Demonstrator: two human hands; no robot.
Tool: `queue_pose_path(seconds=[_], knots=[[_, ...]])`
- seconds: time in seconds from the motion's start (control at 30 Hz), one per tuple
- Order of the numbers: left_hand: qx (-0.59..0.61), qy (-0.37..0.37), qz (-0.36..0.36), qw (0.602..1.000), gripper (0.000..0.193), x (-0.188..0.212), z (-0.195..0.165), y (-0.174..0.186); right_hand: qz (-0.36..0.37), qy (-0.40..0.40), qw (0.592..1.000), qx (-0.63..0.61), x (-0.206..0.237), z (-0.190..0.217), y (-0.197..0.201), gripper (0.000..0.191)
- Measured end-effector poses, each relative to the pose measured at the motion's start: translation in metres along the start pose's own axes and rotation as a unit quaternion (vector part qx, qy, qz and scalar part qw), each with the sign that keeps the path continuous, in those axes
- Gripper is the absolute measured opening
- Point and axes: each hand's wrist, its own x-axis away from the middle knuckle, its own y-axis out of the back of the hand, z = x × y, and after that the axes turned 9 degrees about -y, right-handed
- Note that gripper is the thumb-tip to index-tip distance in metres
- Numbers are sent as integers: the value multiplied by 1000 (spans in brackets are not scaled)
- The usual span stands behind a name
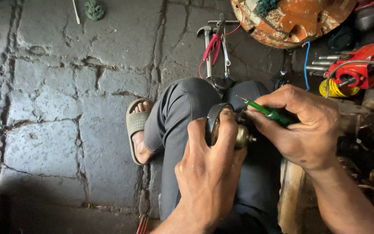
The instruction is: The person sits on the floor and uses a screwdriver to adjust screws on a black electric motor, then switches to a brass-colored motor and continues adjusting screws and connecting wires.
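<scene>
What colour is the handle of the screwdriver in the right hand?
Green, translucent-looking; the screwdriver shows best in the head view.

Round dark motor part [221,125] with brass hub, held upright at frame centre; green-handled screwdriver [267,112] slanting just right, tip up-left.

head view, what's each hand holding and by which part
Left hand grips the round dark metal part around its rim; right hand pinches the green-handled screwdriver by its handle.

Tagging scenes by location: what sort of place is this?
Probably an informal floor-level repair workshop. A hammer and pliers lie on the cracked grey stone floor, a worn orange metal disc sits nearby, and the right hand holds a green-handled screwdriver.
</scene>
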Motion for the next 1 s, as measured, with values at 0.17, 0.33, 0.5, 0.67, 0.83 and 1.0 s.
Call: queue_pose_path(seconds=[0.17, 0.33, 0.5, 0.67, 0.83, 1.0], knots=[[3, -10, -7, 1000, 66, 0, 0, 1, 17, 20, 999, -18, -2, 0, 0, 17], [3, 4, 11, 1000, 68, 0, -1, 1, 22, 28, 999, -1, -3, 0, 1, 19], [-12, -9, -4, 1000, 62, 1, 0, 0, 39, -4, 999, -19, 0, -3, 2, 18], [-31, -34, -18, 999, 57, 4, -1, -2, 50, -26, 998, -42, 1, -7, 3, 18], [-36, -57, -44, 997, 50, 7, 0, -4, 95, -75, 990, -66, -4, -9, 6, 18], [-30, -75, -52, 995, 46, 10, 3, -5, 123, -173, 977, -20, -7, -7, 11, 19]])
